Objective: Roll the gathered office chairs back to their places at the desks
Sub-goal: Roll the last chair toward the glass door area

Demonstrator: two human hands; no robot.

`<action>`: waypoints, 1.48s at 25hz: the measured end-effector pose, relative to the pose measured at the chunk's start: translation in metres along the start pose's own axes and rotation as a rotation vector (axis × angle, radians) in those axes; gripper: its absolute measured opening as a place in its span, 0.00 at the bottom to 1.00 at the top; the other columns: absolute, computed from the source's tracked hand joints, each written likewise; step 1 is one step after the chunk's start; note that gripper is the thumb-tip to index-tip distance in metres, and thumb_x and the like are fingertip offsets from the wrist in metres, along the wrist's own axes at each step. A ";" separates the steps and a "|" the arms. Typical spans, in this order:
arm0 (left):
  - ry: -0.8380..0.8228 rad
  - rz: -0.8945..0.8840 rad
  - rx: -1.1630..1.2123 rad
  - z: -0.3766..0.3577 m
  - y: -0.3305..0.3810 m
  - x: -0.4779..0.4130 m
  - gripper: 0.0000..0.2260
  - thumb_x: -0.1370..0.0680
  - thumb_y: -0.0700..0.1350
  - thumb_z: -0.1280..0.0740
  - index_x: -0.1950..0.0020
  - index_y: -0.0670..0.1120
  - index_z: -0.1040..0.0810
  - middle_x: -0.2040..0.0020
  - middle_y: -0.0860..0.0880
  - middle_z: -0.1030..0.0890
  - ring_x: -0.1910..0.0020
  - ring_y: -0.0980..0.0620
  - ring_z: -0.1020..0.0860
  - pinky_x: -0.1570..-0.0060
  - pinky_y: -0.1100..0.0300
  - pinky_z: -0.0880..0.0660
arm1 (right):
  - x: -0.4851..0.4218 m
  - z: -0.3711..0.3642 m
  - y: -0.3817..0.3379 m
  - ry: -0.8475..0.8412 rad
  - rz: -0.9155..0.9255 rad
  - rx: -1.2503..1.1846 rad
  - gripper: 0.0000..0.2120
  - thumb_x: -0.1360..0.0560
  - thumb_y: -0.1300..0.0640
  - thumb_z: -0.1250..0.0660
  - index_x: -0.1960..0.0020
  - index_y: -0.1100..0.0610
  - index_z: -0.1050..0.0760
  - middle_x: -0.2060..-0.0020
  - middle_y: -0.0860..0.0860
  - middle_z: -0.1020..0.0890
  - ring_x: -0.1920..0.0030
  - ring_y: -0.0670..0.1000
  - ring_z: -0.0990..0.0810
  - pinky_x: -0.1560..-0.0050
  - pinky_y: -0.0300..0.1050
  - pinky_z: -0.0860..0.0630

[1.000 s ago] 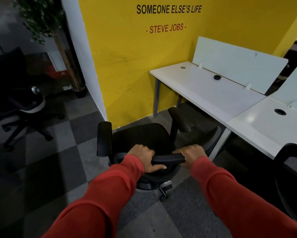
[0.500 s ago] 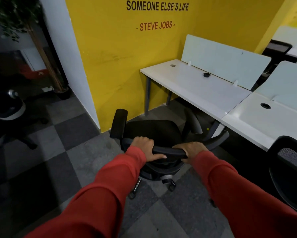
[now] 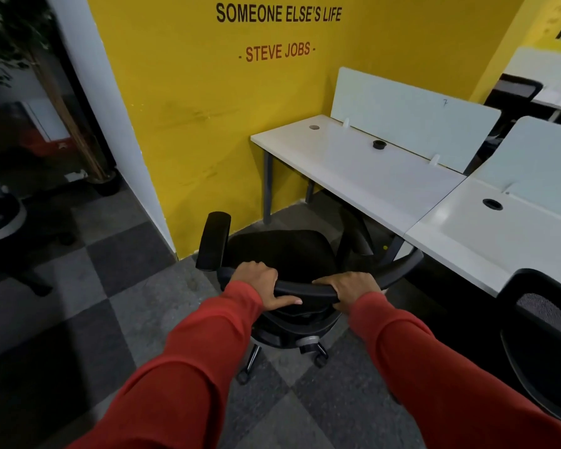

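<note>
Two desks [image 3: 353, 170] line a yellow wall [image 3: 191, 108] as a person wheels a chair [image 3: 282, 251] to the nearer one. It stands just short of that desk, seat facing the wall, back rail [image 3: 305, 288] running left to right. Fingers of the left hand [image 3: 256, 280] and right hand [image 3: 350, 285] curl round the rail; tucking in likely needs a rightward swing.

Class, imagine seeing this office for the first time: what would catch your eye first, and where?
The yellow wall with its lettering fills the top centre. Lower middle, red sleeves lead to the left hand and right hand, both holding the back of a black chair. A white desk stands at right, against that wall.
</note>
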State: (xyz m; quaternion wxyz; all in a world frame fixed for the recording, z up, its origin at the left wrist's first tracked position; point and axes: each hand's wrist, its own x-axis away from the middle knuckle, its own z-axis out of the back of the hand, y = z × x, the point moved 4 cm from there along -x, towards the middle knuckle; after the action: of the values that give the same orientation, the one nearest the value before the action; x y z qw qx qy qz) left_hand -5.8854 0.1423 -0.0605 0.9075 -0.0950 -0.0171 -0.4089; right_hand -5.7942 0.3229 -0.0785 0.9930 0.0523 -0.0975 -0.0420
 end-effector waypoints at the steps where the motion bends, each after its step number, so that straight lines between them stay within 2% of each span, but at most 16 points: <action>1: -0.002 -0.008 0.002 0.001 0.000 -0.007 0.35 0.35 0.81 0.48 0.62 0.48 0.28 0.66 0.49 0.26 0.66 0.47 0.27 0.59 0.55 0.26 | -0.004 0.001 0.004 -0.004 -0.014 -0.006 0.29 0.26 0.52 0.33 0.29 0.33 0.36 0.37 0.42 0.22 0.38 0.50 0.23 0.42 0.48 0.25; 4: -0.004 -0.020 0.006 0.006 -0.009 -0.033 0.35 0.35 0.80 0.47 0.61 0.48 0.28 0.64 0.48 0.26 0.62 0.46 0.25 0.58 0.55 0.29 | -0.021 0.006 0.013 -0.005 -0.037 0.003 0.29 0.26 0.52 0.33 0.29 0.34 0.37 0.37 0.42 0.22 0.39 0.50 0.23 0.43 0.48 0.25; 7: -0.027 -0.053 -0.004 0.007 -0.018 -0.063 0.35 0.35 0.80 0.46 0.60 0.47 0.29 0.63 0.47 0.26 0.62 0.46 0.27 0.60 0.55 0.32 | -0.042 0.009 0.025 -0.015 -0.096 0.002 0.31 0.26 0.51 0.33 0.29 0.32 0.38 0.38 0.43 0.22 0.40 0.51 0.22 0.45 0.47 0.26; 10: -0.044 -0.097 -0.009 0.007 -0.030 -0.100 0.35 0.35 0.80 0.45 0.59 0.47 0.29 0.58 0.45 0.22 0.58 0.44 0.23 0.60 0.55 0.31 | -0.069 0.016 0.032 -0.025 -0.148 0.018 0.31 0.26 0.50 0.33 0.29 0.31 0.40 0.41 0.44 0.20 0.43 0.51 0.21 0.46 0.48 0.24; 13: 0.008 -0.156 -0.017 0.005 -0.050 -0.140 0.36 0.35 0.80 0.45 0.57 0.47 0.27 0.55 0.44 0.20 0.54 0.43 0.21 0.59 0.55 0.31 | -0.098 0.022 0.039 -0.044 -0.209 0.021 0.31 0.26 0.48 0.32 0.28 0.32 0.40 0.42 0.46 0.19 0.43 0.52 0.20 0.47 0.48 0.24; 20: 0.045 -0.305 -0.054 0.011 -0.094 -0.210 0.40 0.35 0.80 0.46 0.51 0.45 0.22 0.52 0.43 0.20 0.52 0.43 0.21 0.57 0.54 0.29 | -0.158 0.037 0.039 -0.048 -0.345 -0.017 0.30 0.26 0.47 0.32 0.28 0.33 0.40 0.38 0.45 0.21 0.41 0.52 0.21 0.44 0.49 0.24; 25: 0.063 -0.350 -0.089 0.012 -0.117 -0.256 0.40 0.34 0.80 0.46 0.52 0.44 0.21 0.54 0.43 0.19 0.53 0.43 0.21 0.60 0.55 0.31 | -0.200 0.039 0.051 -0.025 -0.370 -0.039 0.31 0.27 0.44 0.33 0.28 0.31 0.41 0.38 0.43 0.21 0.41 0.51 0.20 0.46 0.47 0.24; 33: 0.055 -0.451 -0.206 0.012 -0.170 -0.339 0.35 0.34 0.79 0.46 0.58 0.46 0.29 0.56 0.45 0.20 0.56 0.45 0.20 0.60 0.55 0.28 | -0.277 0.053 0.045 0.041 -0.388 -0.086 0.28 0.24 0.51 0.34 0.27 0.36 0.38 0.39 0.47 0.21 0.40 0.54 0.21 0.46 0.49 0.26; 37: 0.061 -0.487 -0.246 0.010 -0.196 -0.370 0.36 0.35 0.80 0.46 0.58 0.47 0.28 0.63 0.48 0.25 0.59 0.47 0.20 0.63 0.56 0.30 | -0.308 0.054 0.035 0.052 -0.426 -0.097 0.25 0.21 0.51 0.37 0.27 0.38 0.39 0.40 0.48 0.20 0.43 0.55 0.20 0.48 0.49 0.26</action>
State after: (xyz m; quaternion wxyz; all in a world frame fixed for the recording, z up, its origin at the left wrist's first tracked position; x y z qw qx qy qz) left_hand -6.2769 0.2910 -0.0601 0.7642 -0.1854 0.0376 -0.6166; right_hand -6.1033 0.3817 -0.0799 0.9653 0.0251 -0.0563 -0.2539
